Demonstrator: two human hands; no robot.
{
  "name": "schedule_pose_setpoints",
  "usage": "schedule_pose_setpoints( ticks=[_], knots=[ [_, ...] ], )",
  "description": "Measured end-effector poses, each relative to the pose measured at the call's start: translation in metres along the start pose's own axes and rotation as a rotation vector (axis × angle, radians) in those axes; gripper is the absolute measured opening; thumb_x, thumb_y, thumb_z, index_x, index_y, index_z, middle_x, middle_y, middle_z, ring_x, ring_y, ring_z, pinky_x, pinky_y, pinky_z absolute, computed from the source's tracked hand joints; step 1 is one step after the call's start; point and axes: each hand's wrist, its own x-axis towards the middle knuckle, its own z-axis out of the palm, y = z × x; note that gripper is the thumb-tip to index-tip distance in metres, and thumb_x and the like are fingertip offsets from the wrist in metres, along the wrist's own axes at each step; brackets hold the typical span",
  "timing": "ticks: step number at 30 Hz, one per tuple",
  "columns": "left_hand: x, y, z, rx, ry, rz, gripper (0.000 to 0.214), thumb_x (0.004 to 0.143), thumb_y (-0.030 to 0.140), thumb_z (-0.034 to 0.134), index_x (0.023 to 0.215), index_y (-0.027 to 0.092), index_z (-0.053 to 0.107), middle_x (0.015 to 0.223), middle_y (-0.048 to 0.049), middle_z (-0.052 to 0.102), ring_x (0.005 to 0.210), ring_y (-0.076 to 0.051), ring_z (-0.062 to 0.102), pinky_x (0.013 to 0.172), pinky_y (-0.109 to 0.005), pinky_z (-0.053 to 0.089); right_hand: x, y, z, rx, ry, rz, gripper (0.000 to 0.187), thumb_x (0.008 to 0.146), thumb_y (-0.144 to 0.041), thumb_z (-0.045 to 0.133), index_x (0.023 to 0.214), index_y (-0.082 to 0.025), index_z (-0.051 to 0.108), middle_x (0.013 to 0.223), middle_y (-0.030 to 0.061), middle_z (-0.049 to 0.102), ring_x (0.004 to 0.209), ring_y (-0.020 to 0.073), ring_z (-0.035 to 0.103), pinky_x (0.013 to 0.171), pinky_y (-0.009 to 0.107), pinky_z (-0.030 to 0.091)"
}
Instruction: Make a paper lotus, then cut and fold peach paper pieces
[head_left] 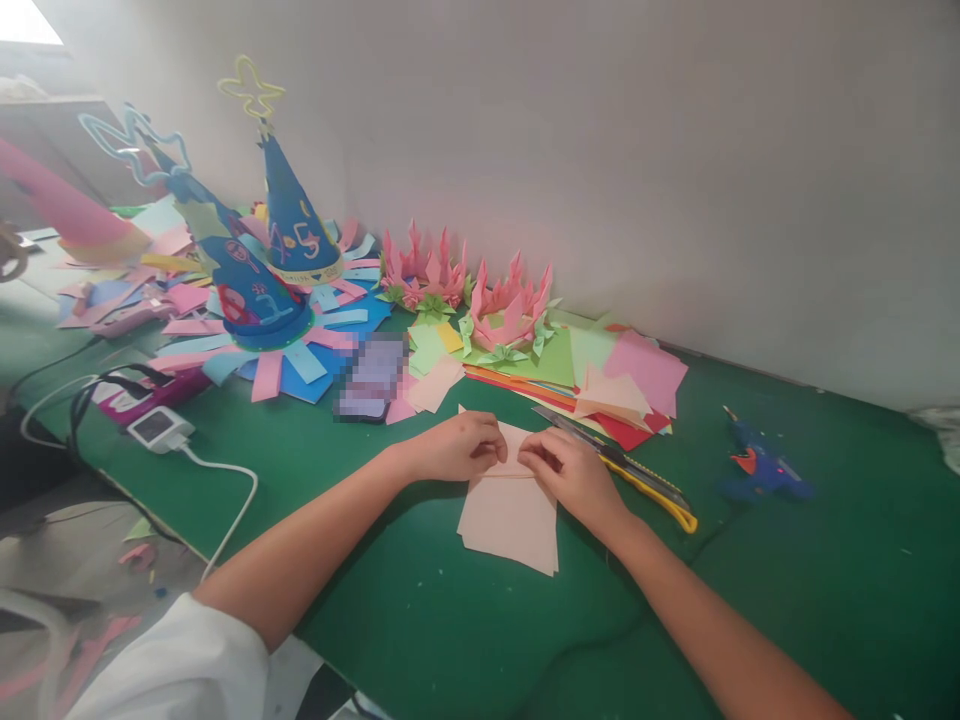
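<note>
Sheets of light pink paper [508,525] lie on the green table in front of me, with a line like a fold edge running across them. My left hand [466,446] has its fingers curled and pressed onto the paper's upper left part. Opposite it, my right hand [571,470] pinches at the upper right part, thumb and fingertips close together. The fingertips of the two hands are a small gap apart. Just beyond my right hand lies a utility knife [679,512] with a yellow handle, its blade end passing behind the hand.
Two pink and green folded-paper crowns [511,318] stand by the wall near stacked coloured paper [645,365]. Blue cone hats [259,290] stand at left. A phone [371,380], a white adapter [161,430] with cable, and a blue glue gun [765,470] lie on the table [825,600].
</note>
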Motion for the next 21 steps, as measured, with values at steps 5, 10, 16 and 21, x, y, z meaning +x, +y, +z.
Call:
schedule_pose_setpoints(
  ticks=[5,10,16,21],
  knots=[
    [0.001,0.000,-0.001,-0.038,-0.008,-0.002,0.020,0.078,0.007,0.048,0.086,0.015,0.065,0.084,-0.0044,0.057,0.082,-0.014,0.057,0.073,-0.022,0.043,-0.008,0.006,-0.010,-0.013,-0.057,-0.316,0.017,0.091,-0.024,0.048,0.089,-0.021,0.064,0.089,0.0061,0.065,0.083,0.0184,0.058,0.075,0.033,0.047],
    [0.000,-0.003,0.000,-0.067,-0.011,0.002,0.019,0.080,0.009,0.049,0.087,0.016,0.065,0.086,-0.0046,0.055,0.083,-0.014,0.056,0.075,-0.023,0.044,-0.011,0.011,-0.017,-0.023,-0.129,-0.437,0.024,0.094,-0.023,0.042,0.097,-0.021,0.066,0.091,0.0078,0.066,0.086,0.0189,0.059,0.076,0.035,0.050],
    [-0.002,-0.004,-0.002,-0.060,-0.010,0.013,0.017,0.082,0.013,0.051,0.089,0.018,0.066,0.095,-0.0050,0.051,0.091,-0.015,0.054,0.084,-0.026,0.041,-0.011,0.013,-0.016,-0.071,-0.148,-0.471,0.025,0.094,-0.022,0.042,0.097,-0.020,0.067,0.089,0.0078,0.065,0.082,0.0178,0.058,0.074,0.034,0.050],
    [-0.001,-0.003,-0.004,-0.070,-0.027,0.008,0.016,0.084,0.014,0.051,0.090,0.018,0.066,0.096,-0.0054,0.050,0.092,-0.015,0.054,0.084,-0.026,0.041,-0.012,0.013,-0.016,-0.108,-0.148,-0.478,0.024,0.094,-0.020,0.043,0.095,-0.019,0.067,0.088,0.0069,0.064,0.082,0.0169,0.057,0.073,0.031,0.049]
  ],
)
